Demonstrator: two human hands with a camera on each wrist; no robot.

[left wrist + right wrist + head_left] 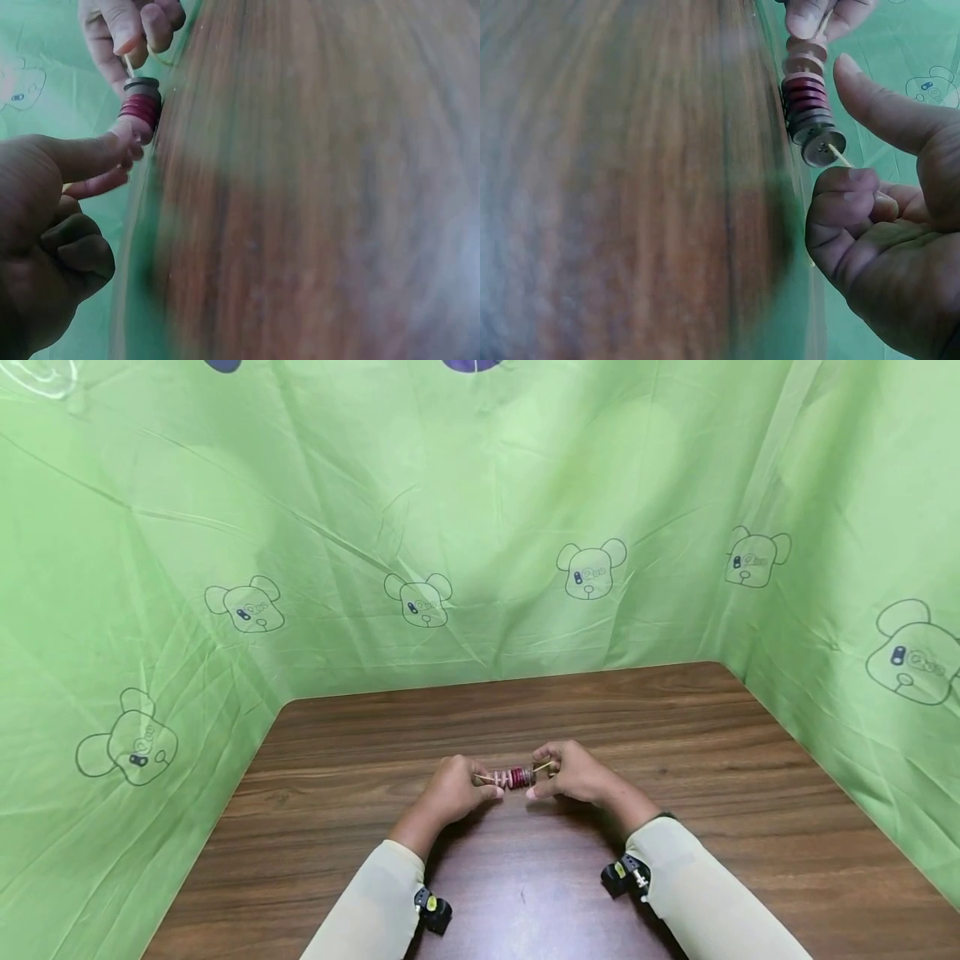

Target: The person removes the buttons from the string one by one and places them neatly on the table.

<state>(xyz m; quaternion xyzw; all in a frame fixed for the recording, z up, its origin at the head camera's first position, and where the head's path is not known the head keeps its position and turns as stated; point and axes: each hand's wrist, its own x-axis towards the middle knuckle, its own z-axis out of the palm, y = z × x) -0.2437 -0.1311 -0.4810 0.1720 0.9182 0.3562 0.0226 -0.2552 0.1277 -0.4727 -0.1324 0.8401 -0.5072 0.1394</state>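
A row of round buttons point(517, 777), dark red in the middle and brown or grey toward the ends, is strung on a thin yellow string point(841, 156) between my two hands. Holes show in the face of the end button point(823, 149) in the right wrist view. My left hand point(450, 789) pinches the string at the left end, its thumb tip close against the buttons. At the other end, the curled fingers of my right hand point(579, 774) hold the string, while its thumb point(877, 105) stands apart from them beside the row.
Below the hands lies a brown wood-grain table point(360, 735), its far edge behind them. Green cloth point(495, 527) printed with bear heads hangs along the back and both sides. Each forearm wears a pale sleeve point(375, 902) and a small black wrist device point(435, 912).
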